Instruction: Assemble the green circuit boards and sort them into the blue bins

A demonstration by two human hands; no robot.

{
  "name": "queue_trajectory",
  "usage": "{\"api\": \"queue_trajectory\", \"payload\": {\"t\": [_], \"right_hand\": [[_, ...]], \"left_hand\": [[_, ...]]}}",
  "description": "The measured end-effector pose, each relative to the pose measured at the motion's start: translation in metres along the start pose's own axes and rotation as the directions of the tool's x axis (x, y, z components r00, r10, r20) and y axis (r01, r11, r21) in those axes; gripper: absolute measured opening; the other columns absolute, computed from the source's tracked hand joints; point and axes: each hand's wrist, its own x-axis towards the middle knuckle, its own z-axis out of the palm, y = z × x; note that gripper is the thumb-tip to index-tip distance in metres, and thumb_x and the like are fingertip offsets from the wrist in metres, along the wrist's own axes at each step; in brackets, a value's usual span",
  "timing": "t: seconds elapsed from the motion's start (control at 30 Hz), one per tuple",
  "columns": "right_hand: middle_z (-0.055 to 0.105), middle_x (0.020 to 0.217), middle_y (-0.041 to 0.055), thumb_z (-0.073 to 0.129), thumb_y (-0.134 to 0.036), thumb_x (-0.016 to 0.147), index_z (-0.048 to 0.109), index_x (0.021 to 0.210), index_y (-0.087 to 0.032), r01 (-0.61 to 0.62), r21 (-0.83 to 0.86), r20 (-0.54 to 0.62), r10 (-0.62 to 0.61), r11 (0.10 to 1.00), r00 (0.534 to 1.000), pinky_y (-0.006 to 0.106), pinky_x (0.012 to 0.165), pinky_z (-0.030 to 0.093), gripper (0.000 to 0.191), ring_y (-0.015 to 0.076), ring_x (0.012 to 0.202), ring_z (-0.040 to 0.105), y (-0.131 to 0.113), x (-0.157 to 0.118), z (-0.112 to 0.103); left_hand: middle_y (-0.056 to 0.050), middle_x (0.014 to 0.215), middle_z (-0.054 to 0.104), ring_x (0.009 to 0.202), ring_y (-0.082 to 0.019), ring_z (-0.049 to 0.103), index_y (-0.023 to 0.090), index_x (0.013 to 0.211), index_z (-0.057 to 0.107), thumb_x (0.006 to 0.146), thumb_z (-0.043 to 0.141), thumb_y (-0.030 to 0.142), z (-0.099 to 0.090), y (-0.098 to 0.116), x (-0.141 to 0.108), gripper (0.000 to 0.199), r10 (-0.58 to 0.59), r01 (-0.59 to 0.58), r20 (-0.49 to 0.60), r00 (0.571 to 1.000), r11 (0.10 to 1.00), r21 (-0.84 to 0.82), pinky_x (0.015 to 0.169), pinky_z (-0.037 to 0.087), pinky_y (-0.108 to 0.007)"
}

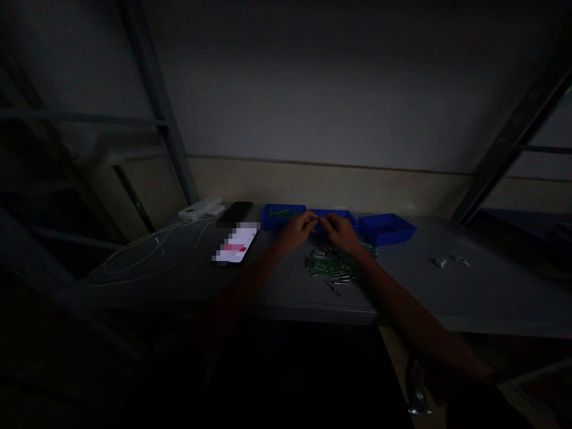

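Observation:
My left hand and my right hand meet above the table, in front of the middle blue tray. Both have their fingers pinched together, with the fingertips almost touching. Whatever lies between them is too small and dark to make out. Below my right hand spreads a pile of slim metal pieces and green strips, partly covered by my right forearm. The left blue tray has something green in it. To the right of my hands stands another blue tray, its contents too dark to tell.
Left of the trays lie a lit phone and a dark phone-like slab. A white power strip with trailing cables sits farther left. Two small shiny pieces rest on the right of the grey table. Metal posts flank it.

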Motion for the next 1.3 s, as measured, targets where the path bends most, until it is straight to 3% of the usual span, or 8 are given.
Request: {"api": "queue_trajectory", "payload": {"t": [0.13,0.27,0.33,0.53,0.7,0.93,1.07,1.3], "right_hand": [[0.055,0.059,-0.0011,0.050,-0.038,0.080,0.057,0.098,-0.015,0.028,0.006,0.000,-0.028,1.000,1.000,0.023,0.055,0.036,0.030,0.0135,0.056,0.050,-0.0039,-0.0006,-0.0009],[0.057,0.062,0.0011,0.048,-0.037,0.082,0.060,0.095,-0.016,0.059,-0.026,0.005,-0.059,0.998,0.998,0.024,0.057,0.037,0.027,0.0138,0.057,0.049,-0.0052,0.0002,-0.0011],[0.060,0.067,0.0033,0.046,-0.039,0.083,0.061,0.090,-0.016,0.056,-0.031,-0.010,-0.057,0.998,0.998,0.025,0.059,0.037,0.029,0.0145,0.059,0.050,-0.0041,0.0007,-0.0009],[0.062,0.071,0.0057,0.038,-0.043,0.086,0.061,0.075,-0.016,0.034,-0.047,-0.070,-0.037,0.998,0.997,0.026,0.060,0.038,0.037,0.0157,0.064,0.053,-0.0003,0.0018,-0.0008],[0.060,0.066,0.0037,0.039,-0.042,0.085,0.059,0.071,-0.016,0.011,-0.016,-0.055,-0.011,1.000,0.998,0.025,0.058,0.036,0.036,0.0145,0.060,0.051,-0.0028,0.0008,-0.0015],[0.054,0.059,-0.0009,0.050,-0.040,0.080,0.058,0.096,-0.017,0.048,0.027,-0.022,-0.048,0.998,0.999,0.024,0.054,0.035,0.029,0.0139,0.056,0.048,-0.0031,-0.0005,-0.0014],[0.057,0.064,0.0016,0.047,-0.039,0.082,0.060,0.088,-0.016,0.068,0.023,-0.015,-0.067,0.997,0.998,0.025,0.056,0.036,0.027,0.0141,0.057,0.049,-0.0017,0.0002,-0.0009],[0.053,0.058,0.0014,0.036,-0.045,0.086,0.054,0.063,-0.016,0.058,-0.042,-0.071,-0.061,0.997,0.996,0.024,0.054,0.031,0.041,0.0131,0.056,0.046,-0.0023,0.0016,-0.0011]], "left_hand": [[0.002,0.061,0.056,0.057,-0.011,0.052,0.017,0.081,0.056,0.087,0.038,0.030,-0.0003,-0.0009,0.0014,0.023,-0.012,0.013,-0.023,1.000,1.000,0.029,0.058,0.040,-0.022],[0.001,0.057,0.054,0.055,-0.011,0.051,0.017,0.066,0.053,0.089,0.032,0.031,0.0006,0.0000,0.0010,0.034,-0.026,0.027,-0.018,0.999,0.998,0.055,0.057,0.039,-0.023],[0.000,0.058,0.055,0.056,-0.011,0.051,0.017,0.067,0.054,0.089,0.032,0.032,0.0006,0.0014,0.0000,0.035,-0.021,0.022,-0.018,1.000,0.998,0.063,0.057,0.039,-0.023],[0.004,0.057,0.053,0.053,-0.010,0.049,0.016,0.100,0.055,0.082,0.049,0.029,0.0012,0.0013,-0.0009,0.022,0.059,-0.056,-0.032,0.998,0.995,0.087,0.053,0.036,-0.021],[0.001,0.063,0.057,0.057,-0.011,0.053,0.015,0.094,0.055,0.081,0.050,0.029,0.0018,-0.0006,-0.0009,0.019,0.075,-0.071,-0.041,0.996,0.993,0.099,0.055,0.038,-0.022],[0.000,0.060,0.057,0.057,-0.012,0.053,0.017,0.074,0.056,0.087,0.038,0.030,-0.0014,0.0039,-0.0022,0.026,0.064,-0.058,-0.030,0.998,0.987,0.152,0.056,0.037,-0.023],[0.001,0.056,0.055,0.054,-0.011,0.051,0.017,0.066,0.054,0.088,0.034,0.033,-0.0015,0.0038,-0.0023,0.033,0.063,-0.056,-0.040,0.997,0.987,0.149,0.056,0.036,-0.023],[0.003,0.056,0.055,0.052,-0.010,0.051,0.015,0.094,0.055,0.082,0.049,0.032,0.0003,0.0047,-0.0033,0.022,0.092,-0.085,-0.071,0.993,0.991,0.104,0.052,0.036,-0.021]]}}
